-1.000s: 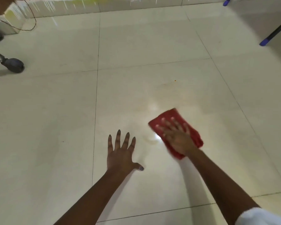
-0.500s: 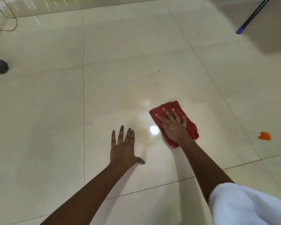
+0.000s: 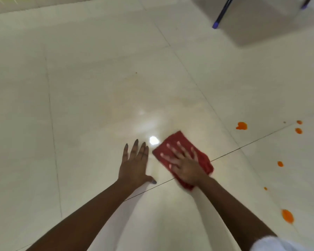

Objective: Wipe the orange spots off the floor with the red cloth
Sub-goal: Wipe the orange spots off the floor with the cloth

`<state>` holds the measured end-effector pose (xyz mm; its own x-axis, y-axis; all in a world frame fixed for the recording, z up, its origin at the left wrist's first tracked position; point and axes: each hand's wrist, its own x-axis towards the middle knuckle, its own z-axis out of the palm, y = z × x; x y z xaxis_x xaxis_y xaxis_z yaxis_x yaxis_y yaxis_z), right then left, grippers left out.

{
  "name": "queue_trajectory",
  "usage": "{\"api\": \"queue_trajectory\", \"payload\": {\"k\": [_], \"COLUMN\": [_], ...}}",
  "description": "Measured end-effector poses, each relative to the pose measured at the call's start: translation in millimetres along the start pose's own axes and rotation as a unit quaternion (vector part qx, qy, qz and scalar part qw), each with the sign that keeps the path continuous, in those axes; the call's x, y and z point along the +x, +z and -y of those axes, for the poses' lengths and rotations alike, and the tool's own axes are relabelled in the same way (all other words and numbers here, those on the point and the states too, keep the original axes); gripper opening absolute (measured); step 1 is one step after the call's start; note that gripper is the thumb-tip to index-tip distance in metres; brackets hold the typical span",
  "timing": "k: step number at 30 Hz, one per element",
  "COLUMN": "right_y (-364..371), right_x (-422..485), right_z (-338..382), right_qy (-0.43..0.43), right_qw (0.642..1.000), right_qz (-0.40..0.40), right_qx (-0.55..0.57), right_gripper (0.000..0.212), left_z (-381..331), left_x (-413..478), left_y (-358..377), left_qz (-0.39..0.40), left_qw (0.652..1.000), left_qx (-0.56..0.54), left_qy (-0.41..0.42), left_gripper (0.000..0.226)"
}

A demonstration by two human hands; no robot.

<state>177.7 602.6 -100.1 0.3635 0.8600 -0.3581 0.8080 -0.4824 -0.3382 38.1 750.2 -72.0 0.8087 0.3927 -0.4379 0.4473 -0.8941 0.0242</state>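
The red cloth (image 3: 172,142) lies flat on the cream tiled floor (image 3: 98,96), pressed down by my right hand (image 3: 184,164) with its fingers spread over it. My left hand (image 3: 134,166) rests flat on the tile just left of the cloth, fingers apart, holding nothing. Several orange spots sit to the right, apart from the cloth: a large spot (image 3: 241,126), two small spots (image 3: 298,130), a spot (image 3: 280,164) lower down, and a big blob (image 3: 287,218) near the lower right.
Blue-tipped furniture legs (image 3: 218,20) stand at the upper right beside a shadowed patch. A bright light reflection (image 3: 154,140) shines on the tile between my hands. A white sleeve (image 3: 279,244) shows at the bottom right corner.
The view has swung right and down, bringing more orange spots into sight. The cloth and my right hand have slid toward me, now over a grout line. My left hand stays flat.
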Motion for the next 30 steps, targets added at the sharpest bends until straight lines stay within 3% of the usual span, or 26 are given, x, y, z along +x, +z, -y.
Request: {"api": "queue_trajectory", "payload": {"k": [2,7,12,15,18,21,26,28,30], "right_y": [5.3,-20.5,13.9,23.5,17.8,2.7,-19.9,-26.6,-36.6], "right_x": [-42.1,-29.8,-59.2,-78.7,-97.0,-120.6,-153.1,-162.4,-177.9], "right_z": [-22.3,-72.1,-17.1,-11.2,-1.0,1.0,-8.8,-21.0,-37.9], "right_qy": [-0.006,0.202,0.096,0.084,0.114,0.164,0.187,0.202,0.208], "right_qw": [1.0,0.974,0.981,0.958,0.896,0.828,0.753,0.713,0.668], "right_qz": [-0.006,-0.065,-0.113,-0.164,-0.213,-0.245,-0.275,-0.265,-0.242], "right_qx": [0.012,0.073,0.121,0.221,0.372,0.477,0.567,0.617,0.672], "right_gripper": [0.056,0.048,0.047,0.043,0.041,0.056,0.055,0.059,0.072], "left_z": [-8.9,-35.1,-64.2,-90.7,-112.9,-123.8,-135.6,-144.3,-153.8], "left_x": [-0.9,3.4,-0.4,-6.3,-10.5,-19.0,-29.4,-29.9,-29.4], "left_y": [1.3,2.0,-2.8,-3.6,-4.9,-15.4,-46.8,-60.8,-77.5], "left_qz": [0.009,0.013,0.05,0.036,0.048,0.036,-0.001,0.014,0.053], "left_qw": [1.0,0.997,0.995,0.966,0.91,0.873,0.825,0.807,0.813], "left_qx": [-0.001,0.021,-0.064,-0.256,-0.411,-0.483,-0.563,-0.585,-0.563], "left_qy": [0.026,0.079,0.057,0.026,-0.015,-0.044,0.042,0.084,0.14], "left_gripper": [0.12,0.112,0.084,0.036,0.007,0.01,0.023,0.024,0.023]}}
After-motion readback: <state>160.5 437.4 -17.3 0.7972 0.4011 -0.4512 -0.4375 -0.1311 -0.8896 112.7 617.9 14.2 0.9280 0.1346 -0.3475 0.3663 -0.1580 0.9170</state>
